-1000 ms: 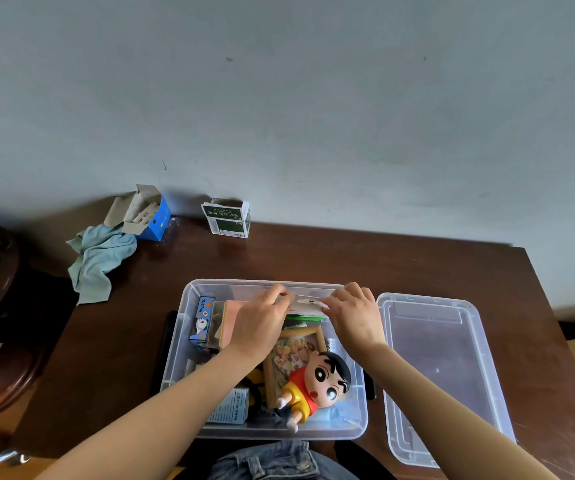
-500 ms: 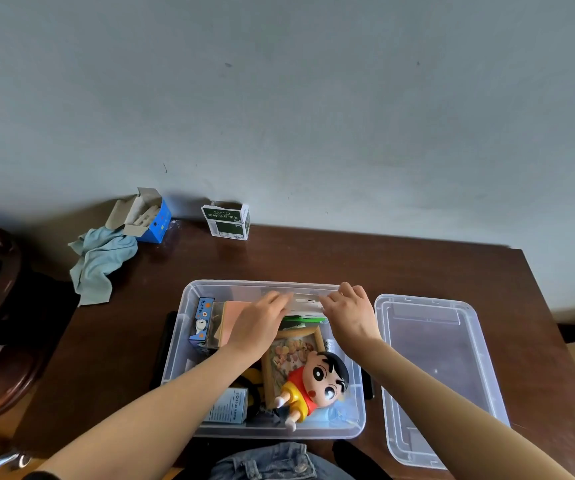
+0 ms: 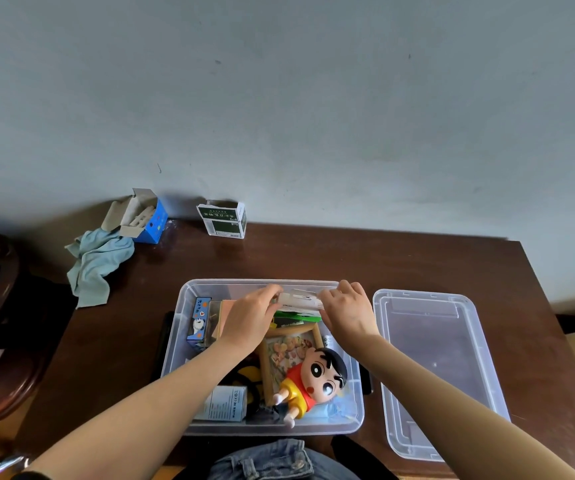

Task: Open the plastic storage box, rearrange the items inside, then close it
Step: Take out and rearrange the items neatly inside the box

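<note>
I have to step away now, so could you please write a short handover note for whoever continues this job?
Left hand and right hand: both hold a white packet by its ends, over the far end of the storage box.
Box stands open on the table; its lid lies to the right.
Inside: cartoon doll, framed picture, blue carton, white carton.
Done: opened.
Left: place the packet, finish arranging, close the lid.

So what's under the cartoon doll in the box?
The doll lies on a wooden picture frame, its legs over dark items. Whatever sits beneath its body and head is covered.
</note>
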Action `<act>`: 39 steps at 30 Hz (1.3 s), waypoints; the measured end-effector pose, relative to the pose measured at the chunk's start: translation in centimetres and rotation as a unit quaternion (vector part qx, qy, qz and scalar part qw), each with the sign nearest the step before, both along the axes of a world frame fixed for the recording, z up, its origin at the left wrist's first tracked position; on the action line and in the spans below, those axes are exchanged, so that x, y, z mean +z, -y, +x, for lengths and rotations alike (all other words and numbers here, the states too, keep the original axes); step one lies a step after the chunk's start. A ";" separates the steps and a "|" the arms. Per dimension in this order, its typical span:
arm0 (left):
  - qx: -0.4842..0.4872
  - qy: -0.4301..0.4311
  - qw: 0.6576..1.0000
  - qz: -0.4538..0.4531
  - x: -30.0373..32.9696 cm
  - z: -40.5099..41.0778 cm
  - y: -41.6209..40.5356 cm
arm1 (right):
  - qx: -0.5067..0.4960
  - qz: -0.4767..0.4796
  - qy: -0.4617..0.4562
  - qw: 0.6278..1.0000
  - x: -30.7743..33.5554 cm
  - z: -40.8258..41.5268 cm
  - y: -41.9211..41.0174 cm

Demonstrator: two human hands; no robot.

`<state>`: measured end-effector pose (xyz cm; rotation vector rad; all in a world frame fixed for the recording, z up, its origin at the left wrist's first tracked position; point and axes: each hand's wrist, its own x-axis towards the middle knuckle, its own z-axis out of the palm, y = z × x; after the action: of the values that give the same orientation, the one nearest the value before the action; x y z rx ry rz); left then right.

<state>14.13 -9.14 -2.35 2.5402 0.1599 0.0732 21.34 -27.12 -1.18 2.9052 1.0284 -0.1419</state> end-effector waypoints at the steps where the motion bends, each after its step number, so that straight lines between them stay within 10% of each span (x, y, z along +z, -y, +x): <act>1: 0.007 -0.006 1.000 0.014 0.0 0.1 -0.1 | 0.001 0.001 -0.003 1.000 0.0 -0.1 0.0; 8: -0.183 -0.194 0.883 0.386 -0.4 -0.5 -0.3 | -0.014 0.004 -0.005 1.000 0.0 -0.3 -0.1; 13: -0.272 -0.338 0.746 0.505 -1.0 2.1 1.2 | -0.014 0.006 -0.007 1.000 0.3 -0.3 -0.2; 18: -0.280 -0.375 0.692 0.550 -2.2 3.1 1.8 | -0.011 0.008 0.028 1.000 0.9 -0.5 -0.3; 26: -0.291 -0.383 0.717 0.504 -1.4 3.4 0.9 | -0.005 0.051 0.012 0.999 0.7 -0.5 -0.4; 32: -0.150 -0.271 0.905 0.290 0.7 2.0 0.0 | -0.014 0.116 0.018 0.993 0.6 -0.6 -0.1; 39: 0.020 -0.065 0.986 0.154 1.7 0.7 -0.5 | -0.101 0.126 -0.072 0.984 2.0 -0.9 0.7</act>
<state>14.87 -8.61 -0.66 2.8529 0.2682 -0.0572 20.40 -27.81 0.84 3.2708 0.8188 -0.2528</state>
